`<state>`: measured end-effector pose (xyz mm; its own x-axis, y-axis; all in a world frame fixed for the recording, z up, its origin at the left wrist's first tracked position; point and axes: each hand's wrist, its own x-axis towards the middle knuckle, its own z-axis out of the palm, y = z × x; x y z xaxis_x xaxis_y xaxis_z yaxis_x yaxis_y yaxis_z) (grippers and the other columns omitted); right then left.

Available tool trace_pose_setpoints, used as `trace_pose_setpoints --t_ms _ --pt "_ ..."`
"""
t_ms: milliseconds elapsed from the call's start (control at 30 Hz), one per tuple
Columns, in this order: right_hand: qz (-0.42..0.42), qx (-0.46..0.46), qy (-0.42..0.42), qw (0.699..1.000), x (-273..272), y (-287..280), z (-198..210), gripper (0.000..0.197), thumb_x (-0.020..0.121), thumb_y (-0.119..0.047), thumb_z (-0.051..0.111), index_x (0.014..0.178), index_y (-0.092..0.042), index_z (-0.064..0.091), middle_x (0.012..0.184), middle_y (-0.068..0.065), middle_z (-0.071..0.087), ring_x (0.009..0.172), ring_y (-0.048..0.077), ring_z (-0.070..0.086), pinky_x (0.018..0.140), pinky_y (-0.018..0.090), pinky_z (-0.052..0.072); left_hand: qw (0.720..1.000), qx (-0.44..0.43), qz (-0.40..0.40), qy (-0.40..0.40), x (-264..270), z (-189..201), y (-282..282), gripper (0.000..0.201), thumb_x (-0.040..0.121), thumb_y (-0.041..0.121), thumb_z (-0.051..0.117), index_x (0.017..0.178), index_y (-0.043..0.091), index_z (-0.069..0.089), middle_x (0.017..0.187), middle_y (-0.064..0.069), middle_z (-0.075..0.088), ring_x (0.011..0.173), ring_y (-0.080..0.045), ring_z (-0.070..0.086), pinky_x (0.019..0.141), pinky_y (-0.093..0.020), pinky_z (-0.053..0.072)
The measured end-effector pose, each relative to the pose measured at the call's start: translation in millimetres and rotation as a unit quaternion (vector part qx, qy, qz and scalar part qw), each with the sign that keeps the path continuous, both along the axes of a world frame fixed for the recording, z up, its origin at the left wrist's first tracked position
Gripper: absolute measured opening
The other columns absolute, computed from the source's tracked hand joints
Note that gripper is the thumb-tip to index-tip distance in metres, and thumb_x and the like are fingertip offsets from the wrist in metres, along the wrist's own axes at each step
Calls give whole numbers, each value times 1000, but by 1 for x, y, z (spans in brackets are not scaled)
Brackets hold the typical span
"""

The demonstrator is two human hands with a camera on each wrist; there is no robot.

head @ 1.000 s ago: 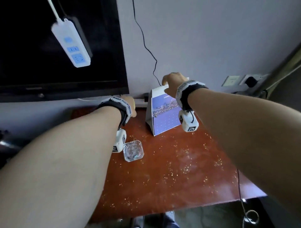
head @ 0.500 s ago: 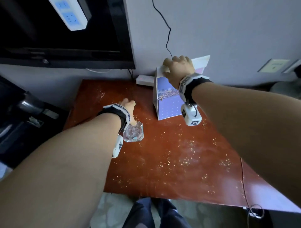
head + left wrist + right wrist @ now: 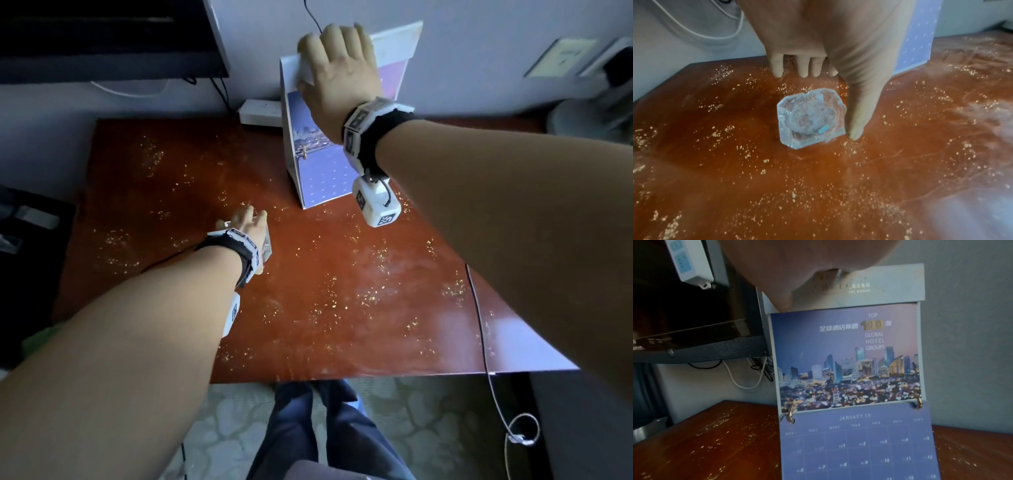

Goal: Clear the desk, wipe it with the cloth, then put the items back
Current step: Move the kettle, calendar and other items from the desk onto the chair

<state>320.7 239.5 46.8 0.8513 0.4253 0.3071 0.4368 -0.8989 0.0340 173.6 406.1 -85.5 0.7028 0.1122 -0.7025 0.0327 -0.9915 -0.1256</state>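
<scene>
Ashtray (image 3: 811, 117) sits mid-surface (image 3: 342, 291) among scattered crumbs, and the left hand (image 3: 830, 48), at the back edge a second ago, now straddles it, spread, thumb at one side and fingers beyond, not yet pinching. The right hand (image 3: 337, 72) keeps its grip curled over the top of the calendar (image 3: 849, 353), which stands near the wall, so clearing is only starting.

Calendar (image 3: 851, 363) reads "TOP 100 GLOBAL HOTEL GROUPS" ("JANUARY" below).
</scene>
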Motion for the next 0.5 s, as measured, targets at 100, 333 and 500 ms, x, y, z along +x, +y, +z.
trace_pose_setpoints --t_ms 100,333,500 --pt "-6 -1 -20 1000 0 -1 -5 48 86 -32 39 130 -15 49 126 9 51 120 33 44 116 41 17 999 10 -11 -44 -6 -13 2 91 83 27 73 154 11 17 159 -17 16 146 -33 21 113 -46 26" --pt "7 15 -39 999 -7 -2 -6 53 85 -34 36 133 -14 47 129 10 49 125 34 42 118 45 15 995 21 0 -94 -2 -31 9 88 90 13 62 156 17 2 162 -9 6 149 -28 11 116 -52 21" --pt "2 17 -34 999 -9 -1 -6 54 85 -33 33 134 -13 46 130 9 48 126 33 41 119 46 11 992 23 -18 -121 -4 -37 9 92 83 14 68 154 12 10 149 -14 30 138 -31 31 105 -47 37"
